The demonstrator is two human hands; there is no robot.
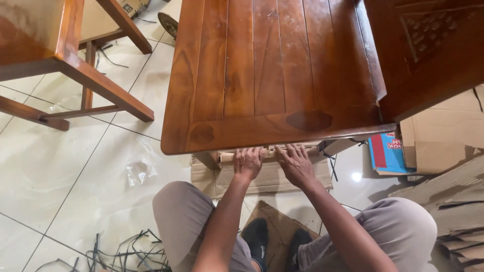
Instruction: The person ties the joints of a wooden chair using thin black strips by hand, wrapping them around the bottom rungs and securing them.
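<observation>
both hands (pixel 272 163) on cardboard wrap (pixel 272 179), fingertips hidden under wooden seat (pixel 267 65)

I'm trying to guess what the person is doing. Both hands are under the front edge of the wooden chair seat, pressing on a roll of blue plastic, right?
Not quite. The head view shows both hands, left and right, under the front edge of the wooden chair seat, but the roll they press on is brown cardboard, not blue plastic.
</observation>
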